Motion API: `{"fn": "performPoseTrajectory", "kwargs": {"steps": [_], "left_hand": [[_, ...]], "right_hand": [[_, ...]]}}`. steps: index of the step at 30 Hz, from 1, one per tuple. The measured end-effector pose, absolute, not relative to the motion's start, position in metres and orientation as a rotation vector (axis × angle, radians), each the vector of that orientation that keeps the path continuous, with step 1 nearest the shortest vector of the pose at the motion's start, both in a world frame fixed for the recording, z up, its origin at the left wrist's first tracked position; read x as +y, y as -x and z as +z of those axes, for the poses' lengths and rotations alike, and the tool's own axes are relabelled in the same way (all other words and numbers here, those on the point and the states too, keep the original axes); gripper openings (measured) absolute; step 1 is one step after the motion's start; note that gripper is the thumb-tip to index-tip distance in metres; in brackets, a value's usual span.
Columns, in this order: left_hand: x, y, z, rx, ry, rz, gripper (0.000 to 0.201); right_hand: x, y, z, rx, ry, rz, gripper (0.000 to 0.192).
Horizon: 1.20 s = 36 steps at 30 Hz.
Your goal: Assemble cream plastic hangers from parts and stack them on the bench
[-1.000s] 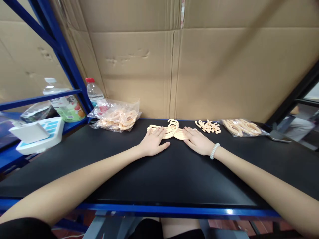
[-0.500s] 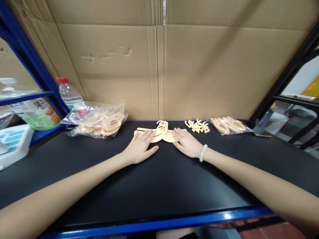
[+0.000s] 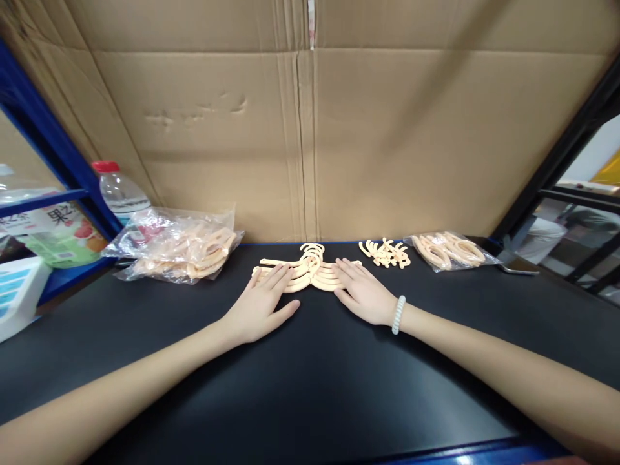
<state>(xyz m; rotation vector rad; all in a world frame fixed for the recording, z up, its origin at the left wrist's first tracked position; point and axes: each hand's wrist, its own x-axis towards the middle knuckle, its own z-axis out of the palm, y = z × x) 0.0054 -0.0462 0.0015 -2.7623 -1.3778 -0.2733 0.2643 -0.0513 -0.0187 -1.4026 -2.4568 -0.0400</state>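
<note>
Several peach-coloured plastic clothes hangers lie overlapped on the black tabletop, their hooks pointing toward the cardboard. My left hand rests flat on their left arms, fingers stretched out and thumb apart. On the opposite side, my right hand lies flat with its fingertips over the right arms of the hangers. A pale coiled band circles my right wrist. Right of the hangers sits a small heap of loose peach hooks. The hanger parts under my fingers are hidden.
A clear plastic bag of peach parts lies at the left, a smaller bag at the right. Cardboard walls the back. A red-capped bottle and a white tray stand left; a grey metal piece lies right.
The camera view has shifted slightly, so the table things sit a little lower in the picture. Both hands stay flat on the hangers, with no clear movement against them.
</note>
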Motion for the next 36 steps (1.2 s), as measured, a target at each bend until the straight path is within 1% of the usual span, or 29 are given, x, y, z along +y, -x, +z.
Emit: {"fn": "performPoseTrajectory", "kwargs": {"steps": [5, 11, 16, 22, 27, 31, 36], "left_hand": [[-0.051, -0.007, 0.004, -1.239, 2.728, -0.388, 0.064], [-0.054, -0.006, 0.003, -1.249, 2.759, -0.333, 0.061], [-0.062, -0.002, 0.0, -1.283, 2.753, -0.274, 0.063], [-0.068, -0.005, 0.003, -1.297, 2.726, -0.337, 0.065], [-0.068, -0.012, 0.006, -1.363, 2.74, -0.297, 0.065], [-0.067, -0.01, 0.007, -1.299, 2.746, -0.281, 0.065], [-0.049, -0.005, 0.011, -1.168, 2.78, -0.275, 0.071]], "right_hand": [[-0.052, -0.264, -0.016, -2.476, 1.406, -0.017, 0.056], [-0.052, -0.264, -0.018, -2.472, 1.41, -0.029, 0.056], [-0.054, -0.264, -0.02, -2.457, 1.38, -0.021, 0.056], [-0.054, -0.265, -0.016, -2.499, 1.388, -0.001, 0.056], [-0.055, -0.265, -0.014, -2.513, 1.399, 0.01, 0.057], [-0.056, -0.264, -0.014, -2.507, 1.403, 0.0, 0.057], [-0.054, -0.263, -0.018, -2.475, 1.372, -0.011, 0.055]]}}
